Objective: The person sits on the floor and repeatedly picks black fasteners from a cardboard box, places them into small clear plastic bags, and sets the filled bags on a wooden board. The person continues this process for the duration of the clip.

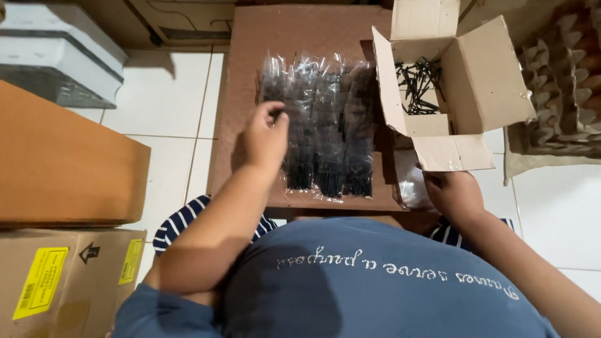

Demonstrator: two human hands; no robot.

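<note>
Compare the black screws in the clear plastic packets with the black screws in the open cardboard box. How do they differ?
The packet screws are sealed in clear bags laid side by side on the brown board; the box screws lie loose and tangled. The left hand touches the packets; no hand touches the box screws. Both are black and slender.

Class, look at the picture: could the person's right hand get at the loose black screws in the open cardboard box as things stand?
Probably yes. The right hand sits just below the box, whose flaps stand open, and nothing covers the screws; only the near flap must be cleared.
</note>
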